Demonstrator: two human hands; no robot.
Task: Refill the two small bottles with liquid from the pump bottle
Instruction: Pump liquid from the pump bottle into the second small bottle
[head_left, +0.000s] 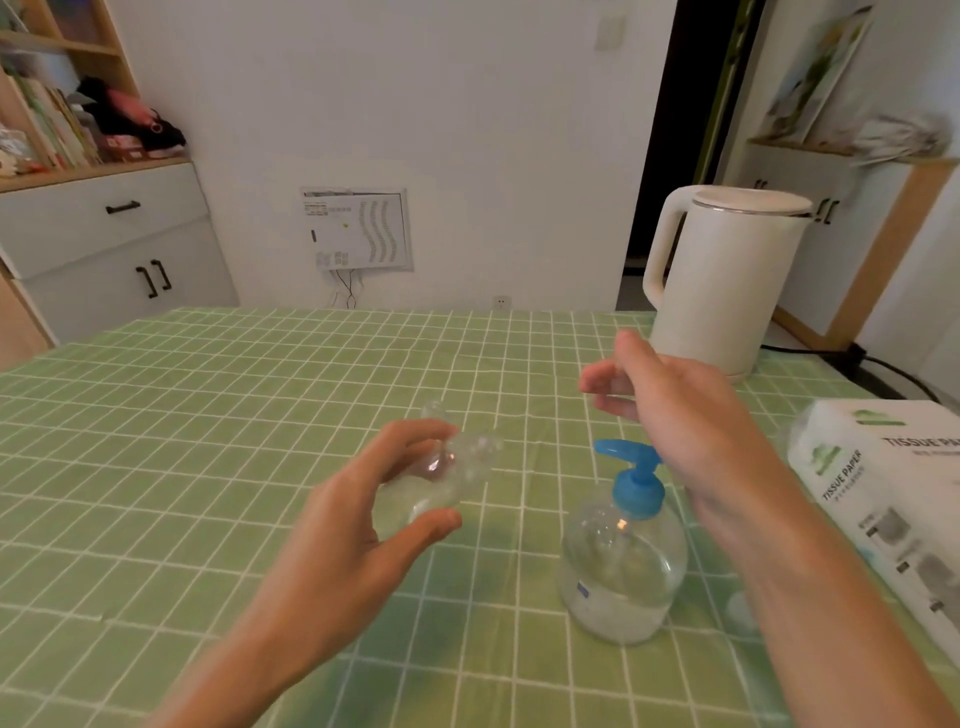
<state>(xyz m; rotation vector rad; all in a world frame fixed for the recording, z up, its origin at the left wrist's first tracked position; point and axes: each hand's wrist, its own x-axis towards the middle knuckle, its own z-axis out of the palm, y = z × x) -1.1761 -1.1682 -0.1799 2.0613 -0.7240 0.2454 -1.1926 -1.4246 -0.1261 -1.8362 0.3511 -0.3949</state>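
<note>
My left hand (358, 525) is shut on a small clear bottle (452, 473), which lies tilted in my fingers with its neck pointing up and to the right, above the table. Just behind my fingertips shows the clear rounded top of a second small bottle (434, 410); the rest of it is hidden. The pump bottle (621, 577) stands to the right, clear and round with a blue pump head (631, 467), and whitish liquid fills its lower part. My right hand (670, 405) hovers above and behind the pump head, fingers loosely apart, with nothing visible in it.
A green checked cloth (260, 415) covers the table. A white electric kettle (722, 280) stands at the back right, its cable trailing right. A pack of tissue paper (883, 499) lies at the right edge. A blurry clear object (743, 613) sits right of the pump bottle.
</note>
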